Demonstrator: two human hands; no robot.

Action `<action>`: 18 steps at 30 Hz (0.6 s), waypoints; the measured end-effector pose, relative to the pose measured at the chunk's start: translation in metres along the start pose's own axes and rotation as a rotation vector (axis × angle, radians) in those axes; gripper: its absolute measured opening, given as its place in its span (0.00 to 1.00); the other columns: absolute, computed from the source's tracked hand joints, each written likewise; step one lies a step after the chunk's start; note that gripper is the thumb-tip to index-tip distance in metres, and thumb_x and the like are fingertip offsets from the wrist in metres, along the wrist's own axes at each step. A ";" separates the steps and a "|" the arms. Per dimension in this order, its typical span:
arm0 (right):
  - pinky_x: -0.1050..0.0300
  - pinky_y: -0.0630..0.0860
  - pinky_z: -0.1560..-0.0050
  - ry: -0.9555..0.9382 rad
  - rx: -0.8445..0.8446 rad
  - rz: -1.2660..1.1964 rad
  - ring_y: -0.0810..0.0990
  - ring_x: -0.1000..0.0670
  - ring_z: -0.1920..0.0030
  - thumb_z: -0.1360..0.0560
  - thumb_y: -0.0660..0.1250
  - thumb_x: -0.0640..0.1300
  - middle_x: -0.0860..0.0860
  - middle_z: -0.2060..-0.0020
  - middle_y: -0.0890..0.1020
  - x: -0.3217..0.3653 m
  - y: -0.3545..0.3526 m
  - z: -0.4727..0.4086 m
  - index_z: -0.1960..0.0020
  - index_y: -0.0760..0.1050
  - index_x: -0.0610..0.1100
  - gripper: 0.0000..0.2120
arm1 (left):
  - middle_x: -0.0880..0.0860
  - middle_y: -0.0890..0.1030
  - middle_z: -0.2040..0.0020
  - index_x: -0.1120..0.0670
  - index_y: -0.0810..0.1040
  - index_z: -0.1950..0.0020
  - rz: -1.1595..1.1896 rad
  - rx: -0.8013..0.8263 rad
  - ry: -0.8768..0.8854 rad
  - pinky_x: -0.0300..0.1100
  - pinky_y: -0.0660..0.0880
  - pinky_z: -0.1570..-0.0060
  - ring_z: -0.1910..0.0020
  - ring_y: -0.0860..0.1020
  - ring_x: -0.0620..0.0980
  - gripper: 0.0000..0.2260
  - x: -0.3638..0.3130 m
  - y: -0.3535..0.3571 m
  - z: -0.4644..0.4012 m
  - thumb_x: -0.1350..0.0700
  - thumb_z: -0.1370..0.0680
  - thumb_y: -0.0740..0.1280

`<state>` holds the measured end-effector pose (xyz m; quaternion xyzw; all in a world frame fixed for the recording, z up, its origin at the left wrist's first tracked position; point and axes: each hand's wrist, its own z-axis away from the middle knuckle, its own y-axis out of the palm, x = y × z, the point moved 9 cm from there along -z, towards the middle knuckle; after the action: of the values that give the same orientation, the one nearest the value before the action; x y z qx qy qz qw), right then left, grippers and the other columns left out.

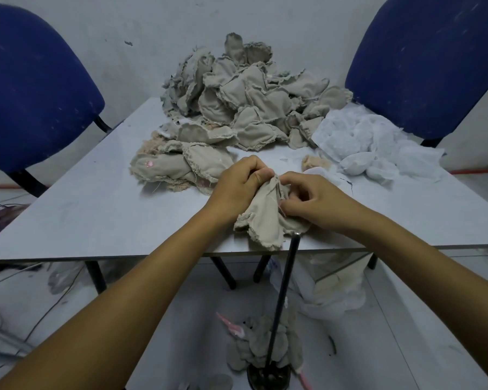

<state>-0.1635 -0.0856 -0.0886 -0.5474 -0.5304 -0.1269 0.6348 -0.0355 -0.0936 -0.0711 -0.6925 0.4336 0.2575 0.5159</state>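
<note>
Workpiece: your beige frayed-edge fabric piece (265, 218) lies at the near edge of the grey tabletop (96, 209).
Left grip: your left hand (238, 184) is clamped on its top edge.
Right grip: your right hand (313, 202) pinches its right side.

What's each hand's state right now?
Left hand: grips the beige fabric piece.
Right hand: pinches the same piece.

Open table (96, 215) at left; fabric heap (237, 102) blocks the back, white pile (364, 144), perhaps netting, the right.
</note>
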 end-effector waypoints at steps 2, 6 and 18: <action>0.68 0.65 0.70 0.028 -0.012 -0.119 0.68 0.57 0.70 0.24 0.68 0.37 0.53 0.71 0.71 -0.003 0.001 0.000 0.51 0.79 0.47 0.06 | 0.45 0.77 0.64 0.50 0.74 0.60 0.044 0.013 -0.021 0.40 0.69 0.60 0.64 0.73 0.42 0.10 0.000 0.001 0.000 0.58 0.18 0.64; 0.63 0.66 0.66 0.081 0.041 -0.371 0.73 0.52 0.64 0.26 0.71 0.47 0.50 0.67 0.74 -0.007 -0.001 -0.001 0.63 0.77 0.50 0.08 | 0.48 0.73 0.68 0.55 0.74 0.59 0.246 0.074 -0.080 0.35 0.67 0.69 0.70 0.69 0.42 0.11 0.001 0.008 0.002 0.57 0.17 0.62; 0.62 0.70 0.59 0.062 -0.098 -0.177 0.73 0.56 0.63 0.17 0.59 0.42 0.48 0.63 0.76 -0.016 -0.006 -0.010 0.57 0.78 0.34 0.16 | 0.52 0.78 0.65 0.62 0.79 0.55 0.284 0.364 -0.175 0.35 0.70 0.67 0.67 0.75 0.46 0.16 0.000 0.022 0.012 0.47 0.24 0.71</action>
<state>-0.1687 -0.1024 -0.0965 -0.5246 -0.5497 -0.2252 0.6098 -0.0537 -0.0843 -0.0861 -0.4952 0.5193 0.3040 0.6267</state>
